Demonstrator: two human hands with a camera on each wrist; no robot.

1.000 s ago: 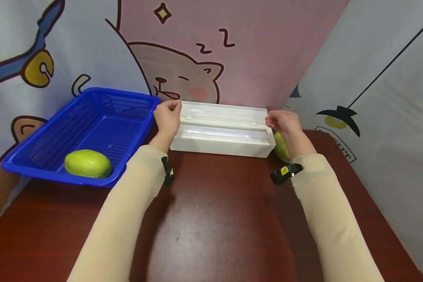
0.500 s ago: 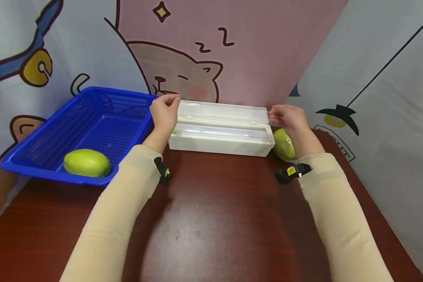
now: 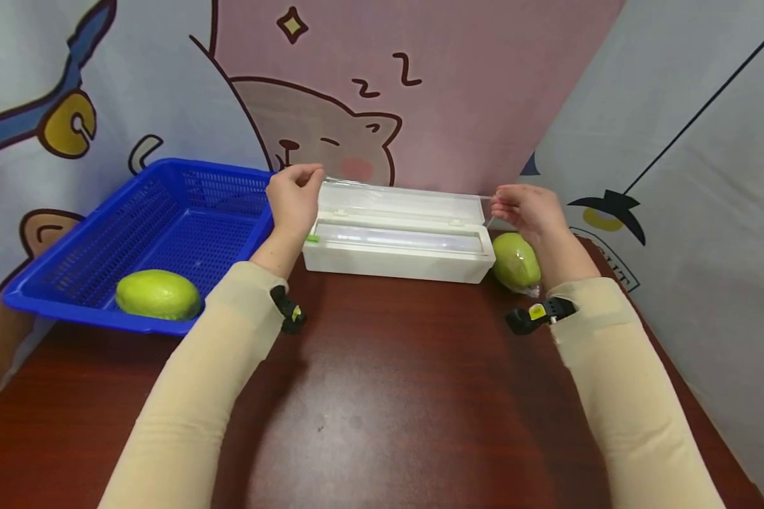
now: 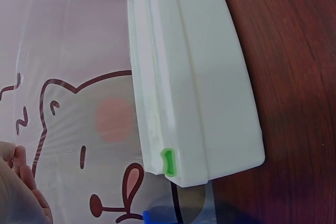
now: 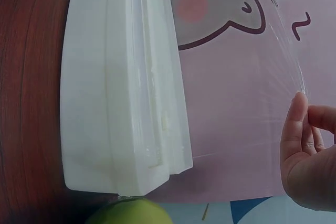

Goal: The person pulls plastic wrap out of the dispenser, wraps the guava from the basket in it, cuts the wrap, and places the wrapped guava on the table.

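A thin sheet of clear cling film is stretched between my two hands above a white cling film dispenser. My left hand pinches one corner between thumb and fingers, over the dispenser's left end. At the other end my right hand pinches the opposite corner. The dispenser's lid stands raised at the back, with the film roll showing inside. A green slide cutter sits at its left end. Both wrist views show the film running up from the dispenser to the fingertips.
A blue plastic basket on the left holds a green, mango-like fruit. Another such fruit, wrapped in film, lies against the dispenser's right end. Behind the brown table hangs a printed cloth.
Both hands have risen and moved apart, the left hand leftward and the right hand rightward, drawing out the film. The green cutter and wrapped fruit have come more into view.
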